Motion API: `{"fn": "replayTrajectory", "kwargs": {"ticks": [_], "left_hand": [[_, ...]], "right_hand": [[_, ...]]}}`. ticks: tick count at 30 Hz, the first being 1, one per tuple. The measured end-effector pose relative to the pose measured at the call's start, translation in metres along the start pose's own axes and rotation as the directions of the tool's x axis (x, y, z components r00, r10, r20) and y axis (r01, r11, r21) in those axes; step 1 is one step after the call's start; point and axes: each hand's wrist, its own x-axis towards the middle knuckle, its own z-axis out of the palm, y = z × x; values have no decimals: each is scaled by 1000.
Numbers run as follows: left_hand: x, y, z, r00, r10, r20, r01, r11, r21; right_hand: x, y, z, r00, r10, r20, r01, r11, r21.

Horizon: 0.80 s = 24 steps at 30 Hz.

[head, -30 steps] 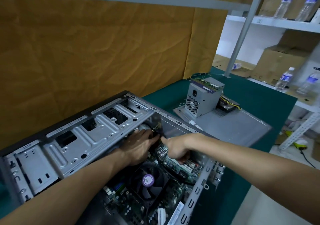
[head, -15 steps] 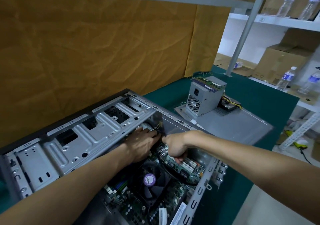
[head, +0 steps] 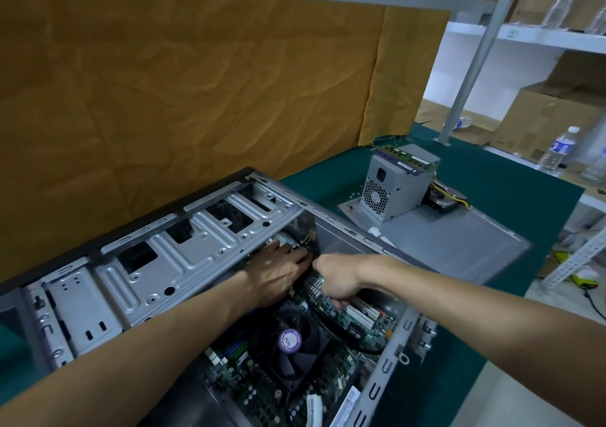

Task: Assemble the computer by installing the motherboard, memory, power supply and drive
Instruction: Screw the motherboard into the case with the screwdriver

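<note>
- The open grey steel computer case (head: 183,262) is lying on its side on the green-covered desk (head: 492,177), with the green motherboard (head: 331,377) already sitting inside it, a black cooler fan with a purple round label (head: 290,343) at its middle.
- The left hand (head: 278,269) is reaching deep into the case beneath the silver drive cage, fingers stretched flat toward some small wires at the far wall; its grip is looking relaxed and open, closing on nothing I can make out.
- The right hand (head: 337,279) is hovering just beside the left one, over the board near the white expansion slots (head: 364,313); its fingers are curled under, but whether that grip is pinching anything is hidden from me.
- The grey boxy power supply (head: 393,187) is standing outside the case on the flat grey side panel (head: 459,246), well apart from both hands.
- A green memory stick (head: 406,156) is lying on top of it.
- A dark hard drive (head: 442,200) is resting just behind it.
</note>
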Motion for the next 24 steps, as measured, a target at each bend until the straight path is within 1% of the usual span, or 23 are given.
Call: {"fn": "replayTrajectory", "kwargs": {"ticks": [3, 8, 12, 14, 18, 20, 24], "left_hand": [[0, 1, -2, 1000, 8, 6, -9, 999, 32], [2, 4, -6, 1000, 6, 26, -7, 998, 62], [3, 5, -9, 999, -10, 36, 6, 994, 109], [4, 5, -9, 1000, -14, 21, 12, 994, 110], [-1, 5, -4, 1000, -10, -10, 11, 998, 68], [-7, 2, 0, 1000, -2, -23, 2, 1000, 4], [-11, -1, 3, 995, 2, -101, -16, 989, -144]], "right_hand": [[-1, -3, -1, 997, 0, 73, -2, 1000, 30], [-3, -3, 4, 995, 8, 99, -6, 1000, -21], [-4, 0, 3, 999, 38, 18, -39, 998, 44], [-6, 1, 3, 998, 49, -27, -48, 999, 23], [-10, 6, 1, 996, 0, -93, -10, 994, -108], [-13, 9, -1, 996, -24, -85, 12, 990, -140], [-17, 11, -3, 999, -19, -50, 10, 986, -169]]}}
